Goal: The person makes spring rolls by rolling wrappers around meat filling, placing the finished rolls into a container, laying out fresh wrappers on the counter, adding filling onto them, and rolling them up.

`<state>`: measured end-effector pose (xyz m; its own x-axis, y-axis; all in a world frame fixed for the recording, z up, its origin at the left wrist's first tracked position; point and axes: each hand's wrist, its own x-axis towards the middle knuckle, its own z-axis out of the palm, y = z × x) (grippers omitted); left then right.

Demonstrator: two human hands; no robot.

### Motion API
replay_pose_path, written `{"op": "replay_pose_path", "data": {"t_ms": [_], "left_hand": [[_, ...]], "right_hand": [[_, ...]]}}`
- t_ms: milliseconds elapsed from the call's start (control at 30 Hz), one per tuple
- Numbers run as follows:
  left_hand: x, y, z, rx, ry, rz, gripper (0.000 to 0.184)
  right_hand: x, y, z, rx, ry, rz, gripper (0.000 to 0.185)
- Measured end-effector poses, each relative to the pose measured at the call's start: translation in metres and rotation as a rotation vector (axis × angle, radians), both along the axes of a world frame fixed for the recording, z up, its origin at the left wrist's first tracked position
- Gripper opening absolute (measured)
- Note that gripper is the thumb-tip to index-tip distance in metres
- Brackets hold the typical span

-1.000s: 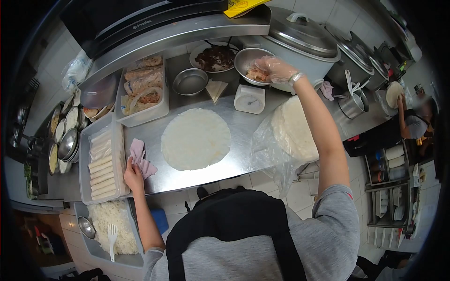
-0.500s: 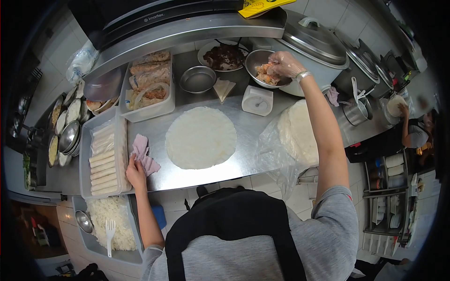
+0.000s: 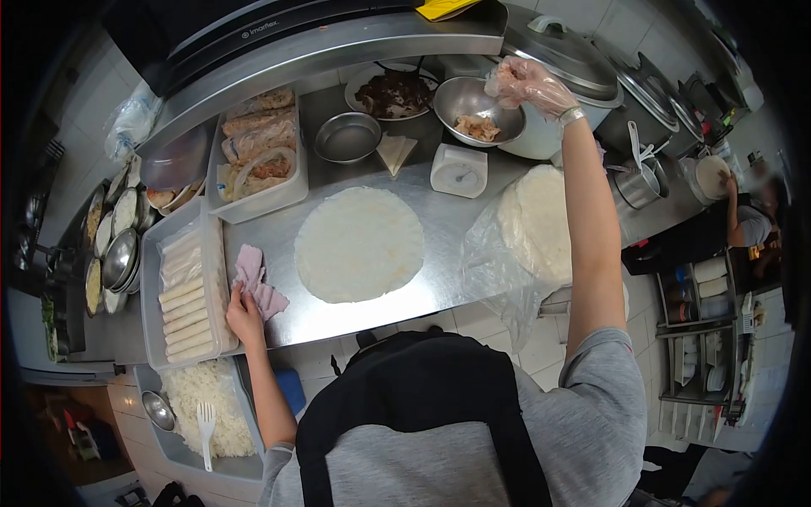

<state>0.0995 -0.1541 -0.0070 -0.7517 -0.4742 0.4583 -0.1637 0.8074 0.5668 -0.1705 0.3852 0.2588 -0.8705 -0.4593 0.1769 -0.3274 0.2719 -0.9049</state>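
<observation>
My right hand [image 3: 530, 87], in a clear plastic glove, is raised over the far rim of a steel bowl [image 3: 456, 95]. Its fingers are curled around some orange-pink shredded filling, mostly hidden by the glove. More filling [image 3: 478, 128] lies at the bottom of the bowl. My left hand [image 3: 244, 318] is bare and rests at the counter's front edge, fingers stretched out, touching a pink cloth [image 3: 250, 266] beside a plastic container [image 3: 221, 336]. Within that container are several rolled wrappers [image 3: 184, 314]. Between my hands a round, thin white wrapper [image 3: 359, 245] lies flat on the counter.
A white scale [image 3: 459, 171], an empty steel pan [image 3: 348, 138] and a folded wrapper [image 3: 395, 152] stand behind. Stacked wrappers [image 3: 534, 221] in plastic lie on the right. A tub of white shreds [image 3: 211, 406] with a fork is below left. Another person [image 3: 743, 221] works far right.
My right hand has lifted up and away from the filling in the bowl, and less filling is left there. The left hand stays by the cloth. The view has shifted slightly.
</observation>
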Motion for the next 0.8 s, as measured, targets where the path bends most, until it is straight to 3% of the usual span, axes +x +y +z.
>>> {"op": "replay_pose_path", "data": {"t_ms": [167,367,567,633,667,800], "left_hand": [[0.000,-0.003,0.006,0.069,-0.103,0.012,0.026],[0.000,-0.011,0.001,-0.102,-0.110,0.000,0.022],[0.001,-0.006,0.009,-0.005,-0.161,0.019,0.029],[0.001,-0.004,0.010,0.031,-0.139,0.037,0.034],[0.002,-0.003,0.008,0.054,-0.130,0.049,0.038],[0.005,0.010,0.008,0.017,-0.025,0.022,0.038]], "right_hand": [[0.005,-0.002,-0.003,-0.108,-0.032,-0.074,0.021],[0.016,-0.009,-0.009,-0.172,-0.065,-0.089,0.020],[0.031,-0.035,-0.015,-0.189,-0.009,-0.097,0.026],[0.042,-0.063,-0.016,-0.398,-0.058,0.142,0.030],[0.052,-0.084,-0.012,-0.333,-0.029,0.131,0.034],[0.044,-0.174,-0.044,-0.478,-0.060,0.267,0.030]]}}
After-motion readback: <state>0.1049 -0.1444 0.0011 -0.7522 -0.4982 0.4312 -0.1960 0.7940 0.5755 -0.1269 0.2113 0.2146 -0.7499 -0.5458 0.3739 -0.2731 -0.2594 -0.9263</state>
